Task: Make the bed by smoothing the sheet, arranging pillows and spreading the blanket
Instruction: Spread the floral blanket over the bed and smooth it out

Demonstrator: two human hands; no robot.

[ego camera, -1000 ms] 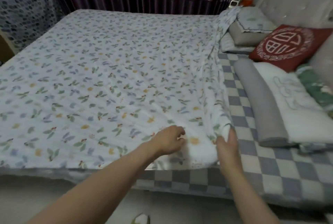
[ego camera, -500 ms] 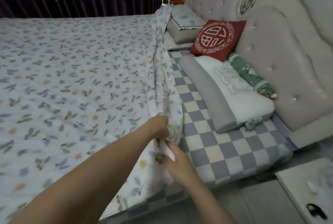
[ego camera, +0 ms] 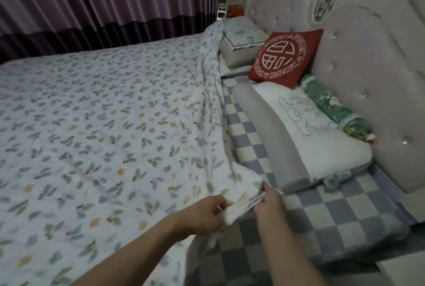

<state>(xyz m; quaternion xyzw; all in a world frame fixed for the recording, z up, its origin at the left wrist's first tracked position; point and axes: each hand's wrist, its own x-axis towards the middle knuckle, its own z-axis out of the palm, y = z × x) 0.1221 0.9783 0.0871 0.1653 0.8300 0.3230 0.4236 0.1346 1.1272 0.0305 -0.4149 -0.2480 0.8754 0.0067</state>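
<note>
Here both hands, left and right, pinch the thin, leaf-printed blanket's bunched corner.

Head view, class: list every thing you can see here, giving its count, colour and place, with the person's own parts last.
Blanket: one, white with leaf print, spread over most of the bed.
Sheet: one, blue and cream checks, bare strip near the headboard.
Long pillow: one, white and grey, on the sheet by the headboard.
Red cushion: one, leaning on the headboard.
Green bolster: one, between long pillow and headboard.
Far pillows: a stack, pale, far corner; count unclear.
Headboard: one, pale, padded, right.
Curtain: purple, behind the bed.
Left hand: grips the blanket corner.
Right hand: pinches the same corner.
</note>
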